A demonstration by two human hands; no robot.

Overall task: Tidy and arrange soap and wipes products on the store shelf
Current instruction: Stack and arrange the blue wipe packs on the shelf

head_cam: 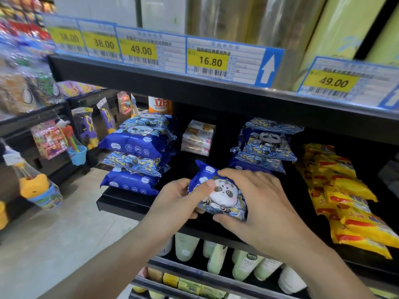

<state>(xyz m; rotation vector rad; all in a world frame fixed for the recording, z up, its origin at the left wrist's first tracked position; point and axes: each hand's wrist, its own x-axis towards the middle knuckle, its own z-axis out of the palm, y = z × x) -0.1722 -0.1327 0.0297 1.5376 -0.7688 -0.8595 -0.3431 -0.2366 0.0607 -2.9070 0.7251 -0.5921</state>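
In front of you runs the black store shelf (129, 203), its upper edge lined with blue-and-yellow price tags (210, 61) (38.00, 38.00, 49.00, 16.80 and 49.00 are legible). On the right of the shelf lies a slanted pile of yellow packs (345, 199) with red lettering. At the left end stands a tall stack of blue wipes packs (138, 154), panda prints showing on the upper ones, and a shorter stack of the same blue packs (267, 145) sits to the right of the middle. Between those two stacks, further back, rests a small pile of pale soap boxes (197, 137). Near the front edge, in the gap between the blue stacks, you hold one blue panda wipes pack (220, 190) with both hands. Your right hand (259, 203) spreads over its right side, fingers curled across the top and thumb tucked along its lower edge. Your left hand (179, 199) grips its left end, thumb pressed on the face just beside the panda. Whether the pack touches the shelf floor cannot be told.
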